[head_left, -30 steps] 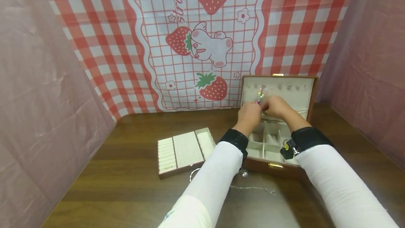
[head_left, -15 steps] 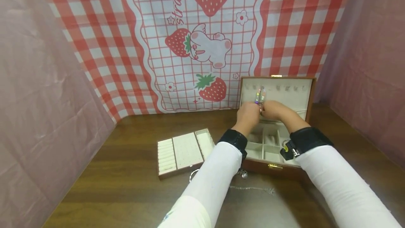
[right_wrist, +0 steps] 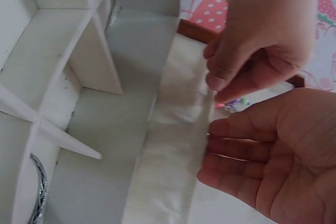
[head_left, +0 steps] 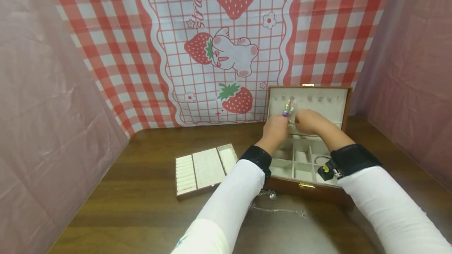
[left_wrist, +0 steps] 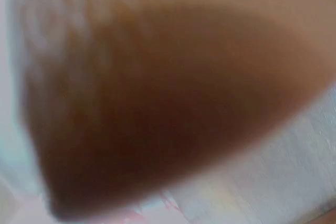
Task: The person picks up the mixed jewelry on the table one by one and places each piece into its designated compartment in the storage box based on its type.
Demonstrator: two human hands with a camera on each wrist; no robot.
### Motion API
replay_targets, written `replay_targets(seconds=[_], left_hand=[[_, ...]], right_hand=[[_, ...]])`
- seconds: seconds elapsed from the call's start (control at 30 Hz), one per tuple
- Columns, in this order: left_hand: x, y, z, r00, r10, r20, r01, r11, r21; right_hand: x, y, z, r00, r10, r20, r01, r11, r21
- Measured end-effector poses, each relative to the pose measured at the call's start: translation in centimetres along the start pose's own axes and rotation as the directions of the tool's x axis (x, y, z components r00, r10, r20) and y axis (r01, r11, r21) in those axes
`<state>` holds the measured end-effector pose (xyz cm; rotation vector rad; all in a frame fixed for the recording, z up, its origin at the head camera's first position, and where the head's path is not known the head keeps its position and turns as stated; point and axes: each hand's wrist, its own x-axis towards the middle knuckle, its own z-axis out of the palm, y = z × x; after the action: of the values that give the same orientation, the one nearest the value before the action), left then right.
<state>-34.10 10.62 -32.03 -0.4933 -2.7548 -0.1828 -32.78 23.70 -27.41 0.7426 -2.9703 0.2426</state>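
- Cream cloth lines the raised lid (head_left: 319,109) of the jewellery box (head_left: 280,184), and a coloured bead string (head_left: 285,113) shows against it near the hooks (head_left: 310,98), its lower end beside the left hand.
- From my seat, the left hand (head_left: 275,130) has curled fingers at the edge of the lid pocket (right_wrist: 170,124); I cannot tell whether they pinch beads or cloth, and the left wrist view gives only blurred skin.
- The right hand (head_left: 308,122) is just beside it, fingers fairly straight and touching that same edge.
- My main worry: a tug could drag the string off its hook, if hooked; I can't make out its top.
- Beads might also catch on the pocket edge, since both hands crowd one spot.
- The wrist camera (head_left: 325,171) could snag the silver bangle (right_wrist: 39,192) if the arm sweeps low.
- Pulling back the left sleeve (head_left: 226,203) could shift the silver chain (head_left: 275,210) on the table (head_left: 134,191).
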Motion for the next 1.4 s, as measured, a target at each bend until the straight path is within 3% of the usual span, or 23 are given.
replay_targets(seconds=[0.33,0.57,0.83,1.03,1.27,1.4], left_hand=[[-1.1,-1.7,-1.4,0.998,0.046,0.04,-0.042,0.995,-0.087],[-3.5,-3.2,-3.4,0.988,0.139,0.07,-0.131,0.985,-0.108],[-6.7,-5.4,-5.5,0.963,0.262,0.064,-0.249,0.955,-0.158],[-9.2,-7.4,-6.5,0.956,0.29,0.041,-0.276,0.94,-0.198],[-11.7,-9.5,-7.2,0.95,0.308,0.048,-0.291,0.931,-0.218],[-13.1,-10.6,-7.0,0.947,0.319,0.04,-0.305,0.93,-0.203]], right_hand=[[-1.6,-1.5,-0.6,0.996,-0.084,-0.022,0.085,0.995,0.055],[-3.3,-3.7,0.1,0.986,-0.147,-0.073,0.154,0.981,0.115],[-5.2,-6.4,1.1,0.981,-0.168,-0.096,0.182,0.97,0.163],[-5.6,-8.1,2.5,0.939,-0.269,-0.214,0.301,0.945,0.13],[-6.1,-10.1,3.5,0.886,-0.281,-0.368,0.331,0.94,0.08],[-6.4,-11.3,4.2,0.849,-0.334,-0.409,0.393,0.917,0.065]])
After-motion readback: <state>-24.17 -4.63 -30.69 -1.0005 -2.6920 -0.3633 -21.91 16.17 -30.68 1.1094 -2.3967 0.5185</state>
